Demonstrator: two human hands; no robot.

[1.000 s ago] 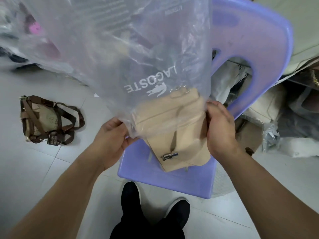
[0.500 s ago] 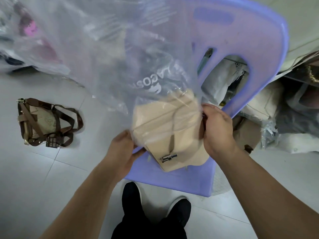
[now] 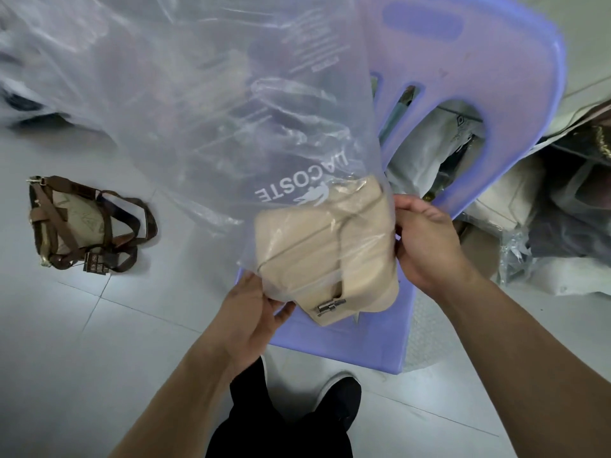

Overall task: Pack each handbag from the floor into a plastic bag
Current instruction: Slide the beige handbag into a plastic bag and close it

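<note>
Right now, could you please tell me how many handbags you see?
2: a beige handbag half inside the plastic bag on the chair; a brown-strapped handbag on the floor, left. The right-hand pile may hide more.

Bright even light, glare on the plastic bag (image 3: 211, 104), blurred upper left, wide-angle bending at edges

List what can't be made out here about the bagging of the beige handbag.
- Head view: plastic bag far end, cut off by the top edge.
- Its small print, blurred and too small to read.
- Left hand fingertips, hidden under the film and beige handbag.
- Right hand fingertips, hidden behind the bag's side.
- Goods behind the purple chair, masked by its back and wrapping.
</note>
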